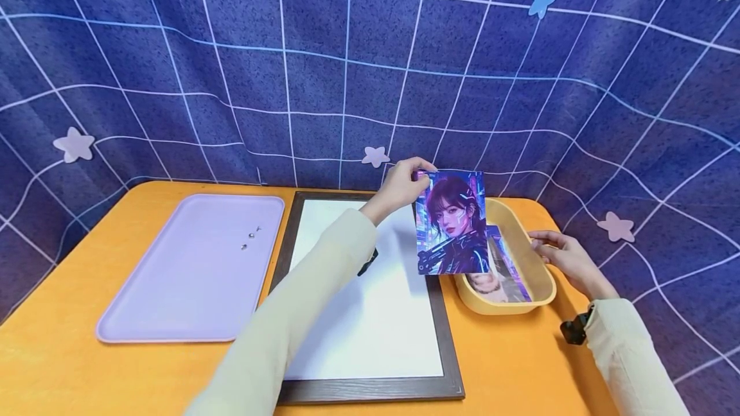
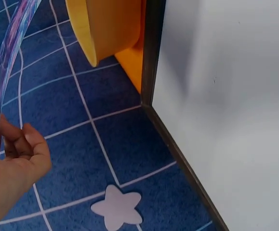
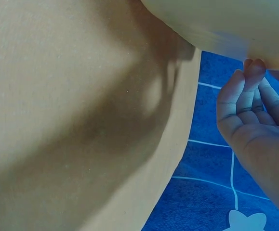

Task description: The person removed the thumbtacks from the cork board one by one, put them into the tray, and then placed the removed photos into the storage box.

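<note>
My left hand [image 1: 403,185] pinches the top left corner of a glossy illustrated print [image 1: 453,223], a purple-blue picture of a dark-haired figure in futuristic gear. The print hangs upright over the right edge of the framed white board and the left side of a yellow bin [image 1: 523,246]. In the left wrist view, the print [image 2: 10,62] appears nearly edge-on between thumb and fingers. My right hand [image 1: 569,262] holds the bin's right rim; in the right wrist view its fingertips touch the outer wall [image 3: 216,29]. More prints [image 1: 509,271] lie inside the bin, partly covered.
A white board [image 1: 370,332] with a dark frame [image 1: 370,393] lies mid-table. Left of it is a lilac tray [image 1: 185,268] with a few tiny shiny pieces [image 1: 247,241]. Behind the orange table [image 1: 52,352] hangs a blue grid curtain [image 1: 324,69] with stars.
</note>
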The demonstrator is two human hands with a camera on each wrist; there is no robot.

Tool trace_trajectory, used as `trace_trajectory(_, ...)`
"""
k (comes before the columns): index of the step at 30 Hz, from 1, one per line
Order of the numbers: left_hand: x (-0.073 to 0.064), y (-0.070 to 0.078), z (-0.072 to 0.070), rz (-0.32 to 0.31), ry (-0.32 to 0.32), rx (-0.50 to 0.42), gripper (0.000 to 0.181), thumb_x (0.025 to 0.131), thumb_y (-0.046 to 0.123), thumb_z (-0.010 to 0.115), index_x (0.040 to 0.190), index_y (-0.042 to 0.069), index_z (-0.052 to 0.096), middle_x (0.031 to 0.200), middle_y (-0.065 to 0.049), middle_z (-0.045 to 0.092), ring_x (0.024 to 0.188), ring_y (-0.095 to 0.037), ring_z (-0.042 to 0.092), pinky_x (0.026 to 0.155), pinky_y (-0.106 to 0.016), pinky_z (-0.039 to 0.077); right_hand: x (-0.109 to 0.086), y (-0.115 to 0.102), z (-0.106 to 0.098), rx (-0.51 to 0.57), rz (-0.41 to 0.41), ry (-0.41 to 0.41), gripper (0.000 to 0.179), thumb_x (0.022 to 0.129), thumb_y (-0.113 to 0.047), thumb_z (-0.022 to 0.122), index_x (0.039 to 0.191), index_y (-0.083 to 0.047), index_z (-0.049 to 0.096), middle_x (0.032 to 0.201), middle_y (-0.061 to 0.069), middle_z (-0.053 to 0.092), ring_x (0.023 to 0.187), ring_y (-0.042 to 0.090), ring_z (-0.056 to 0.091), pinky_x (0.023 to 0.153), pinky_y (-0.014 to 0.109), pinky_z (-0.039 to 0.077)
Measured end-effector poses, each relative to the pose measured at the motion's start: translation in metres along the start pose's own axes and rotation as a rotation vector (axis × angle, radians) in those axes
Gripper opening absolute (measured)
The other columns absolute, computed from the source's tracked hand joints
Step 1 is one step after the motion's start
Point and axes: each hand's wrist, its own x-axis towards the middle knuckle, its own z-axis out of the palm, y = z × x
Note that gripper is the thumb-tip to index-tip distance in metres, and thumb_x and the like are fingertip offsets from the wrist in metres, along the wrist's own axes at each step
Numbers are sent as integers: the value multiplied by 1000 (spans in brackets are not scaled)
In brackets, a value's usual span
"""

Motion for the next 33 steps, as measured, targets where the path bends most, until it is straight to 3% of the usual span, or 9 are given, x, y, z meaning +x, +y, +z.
trace_trajectory(8,4,3,23,-48,51,0,26,84,10,52,108,14,62,65,1,47,46,-7,37,43,-18,32,0,0,1,-18,8,-1,43,94,-13,45,127,14,37,90,-16,55,80,-3,53,69,18,47)
trace_trajectory(19,6,8,47,-40,105,-13,23,85,8,54,106,11,63,73,-2,49,48,-8,36,43,-19,29,0,0,1,-40,3,16,42,94,-14,45,126,13,39,90,-16,55,80,-3,53,70,19,47)
trace_trajectory(26,4,8,56,-34,143,54,22,85,9,54,104,12,64,100,-4,63,71,-13,48,63,-18,37,0,0,1,-25,-3,8,43,94,-12,45,127,15,37,90,-17,55,80,-4,53,69,19,47)
trace_trajectory(33,-1,3,65,-52,106,67,22,86,9,54,106,12,63,79,-5,59,62,-10,49,56,-17,37,-1,3,1,-6,-11,14,41,94,-10,46,125,15,38,89,-17,55,79,-4,52,67,17,45)
